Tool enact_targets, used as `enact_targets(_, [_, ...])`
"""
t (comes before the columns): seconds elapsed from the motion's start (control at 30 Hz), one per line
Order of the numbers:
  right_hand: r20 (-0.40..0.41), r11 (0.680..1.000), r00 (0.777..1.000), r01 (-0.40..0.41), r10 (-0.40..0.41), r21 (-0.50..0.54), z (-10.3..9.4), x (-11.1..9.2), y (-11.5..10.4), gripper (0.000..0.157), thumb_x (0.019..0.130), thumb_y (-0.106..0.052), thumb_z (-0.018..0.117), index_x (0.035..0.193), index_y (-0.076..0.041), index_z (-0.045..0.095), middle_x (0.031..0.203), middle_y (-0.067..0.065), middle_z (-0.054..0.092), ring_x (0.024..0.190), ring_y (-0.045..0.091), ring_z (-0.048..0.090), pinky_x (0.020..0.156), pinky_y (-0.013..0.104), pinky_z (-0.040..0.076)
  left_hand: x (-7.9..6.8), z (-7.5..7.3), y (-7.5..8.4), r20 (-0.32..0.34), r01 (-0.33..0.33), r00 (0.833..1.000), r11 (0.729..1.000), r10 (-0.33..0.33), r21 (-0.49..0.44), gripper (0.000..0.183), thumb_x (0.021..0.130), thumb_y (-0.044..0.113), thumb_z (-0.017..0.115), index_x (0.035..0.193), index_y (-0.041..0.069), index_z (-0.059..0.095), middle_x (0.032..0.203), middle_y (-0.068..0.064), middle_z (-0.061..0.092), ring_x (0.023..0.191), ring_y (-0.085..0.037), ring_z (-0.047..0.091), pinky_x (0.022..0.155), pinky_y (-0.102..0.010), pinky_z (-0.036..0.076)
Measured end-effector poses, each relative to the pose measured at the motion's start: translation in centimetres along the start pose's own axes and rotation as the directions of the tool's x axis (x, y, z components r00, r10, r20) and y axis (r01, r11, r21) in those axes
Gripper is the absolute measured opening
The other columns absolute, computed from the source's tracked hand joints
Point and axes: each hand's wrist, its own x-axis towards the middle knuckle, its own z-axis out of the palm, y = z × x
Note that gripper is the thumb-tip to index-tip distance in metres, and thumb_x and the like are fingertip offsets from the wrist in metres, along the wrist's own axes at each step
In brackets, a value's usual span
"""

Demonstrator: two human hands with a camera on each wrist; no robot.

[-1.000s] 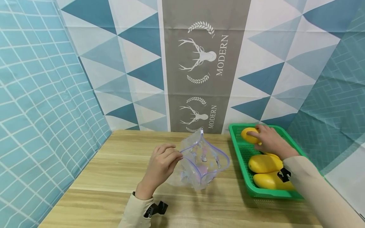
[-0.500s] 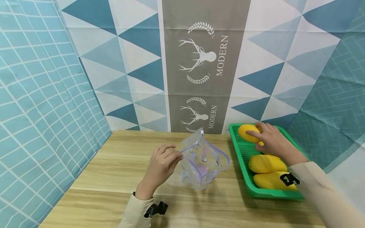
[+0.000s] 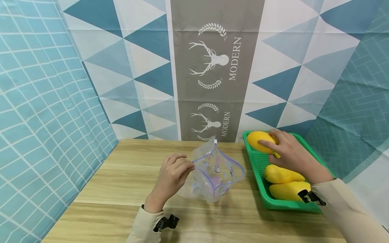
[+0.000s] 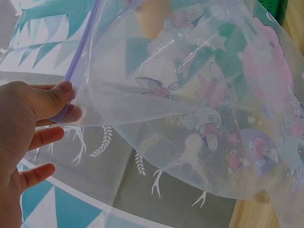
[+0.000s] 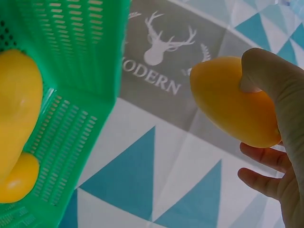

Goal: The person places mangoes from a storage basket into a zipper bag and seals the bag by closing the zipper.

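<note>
A clear zip bag (image 3: 217, 172) with a purple zip edge and cartoon prints stands with its mouth spread on the table. My left hand (image 3: 173, 177) pinches the bag's near left rim between thumb and forefinger; the left wrist view shows this pinch on the zip edge (image 4: 78, 61). My right hand (image 3: 290, 152) grips a yellow mango (image 3: 258, 141), held above the far left part of the green basket (image 3: 259, 182). In the right wrist view the mango (image 5: 232, 99) sits between thumb and fingers, apart from the basket wall.
Inside the basket lie more mangoes (image 3: 288, 190), partly hidden by my right arm. The basket stands on the right of the wooden table (image 3: 115, 202). A patterned backdrop (image 3: 209, 67) rises behind the table, with a blue tiled sheet (image 3: 45, 101) at the left.
My right hand has lifted the mango slightly and moved it left, toward the basket's left rim. The left hand and the bag stay in nearly the same place.
</note>
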Motion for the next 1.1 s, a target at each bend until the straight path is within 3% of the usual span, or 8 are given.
enact_targets(0.1, [-0.032, 1.000, 0.999, 0.012, -0.013, -0.017, -0.3, 0.6, -0.7, 0.039, 0.095, -0.025, 0.037, 0.117, -0.009, 0.065, 0.103, 0.029, 0.056, 0.075, 0.037, 0.052, 0.057, 0.048, 0.045, 0.0, 0.0, 0.0, 0.001, 0.000, 1.000, 1.000, 0.000, 0.000, 0.024, 0.101, 0.024, 0.060, 0.088, 0.008, 0.073, 0.083, -0.002, 0.070, 0.099, -0.028, 0.065, 0.085, -0.046, 0.050])
enact_targets(0.53, [-0.118, 0.997, 0.990, 0.069, -0.071, -0.023, -1.8, 2.4, -3.7, 0.036, 0.096, -0.024, 0.041, 0.114, -0.008, 0.068, 0.103, 0.031, 0.059, 0.072, 0.035, 0.054, 0.055, 0.046, 0.046, 0.1, 0.1, 0.0, -0.001, -0.001, 1.000, 1.000, 0.001, -0.006, 0.023, 0.100, 0.023, 0.061, 0.088, 0.008, 0.073, 0.083, -0.002, 0.070, 0.098, -0.029, 0.066, 0.085, -0.046, 0.050])
enact_targets(0.73, [-0.139, 0.996, 0.986, 0.088, -0.089, -0.015, -2.3, 3.4, -5.2, 0.035, 0.097, -0.024, 0.041, 0.113, -0.009, 0.068, 0.105, 0.031, 0.060, 0.077, 0.039, 0.057, 0.058, 0.049, 0.050, 0.2, 0.1, 0.1, -0.004, -0.002, 1.000, 1.000, 0.002, -0.009, 0.023, 0.100, 0.022, 0.061, 0.087, 0.007, 0.073, 0.083, -0.003, 0.071, 0.097, -0.030, 0.066, 0.085, -0.046, 0.050])
enact_targets(1.1, [-0.155, 0.992, 0.980, 0.128, -0.126, 0.005, -2.7, 4.8, -8.0, 0.033, 0.100, -0.026, 0.042, 0.115, -0.014, 0.069, 0.109, 0.027, 0.060, 0.083, 0.036, 0.060, 0.063, 0.049, 0.055, 0.0, 0.2, 0.2, -0.011, 0.003, 1.000, 1.000, -0.003, -0.001, 0.028, 0.103, 0.025, 0.057, 0.088, 0.008, 0.073, 0.083, -0.003, 0.071, 0.097, -0.030, 0.066, 0.084, -0.047, 0.050])
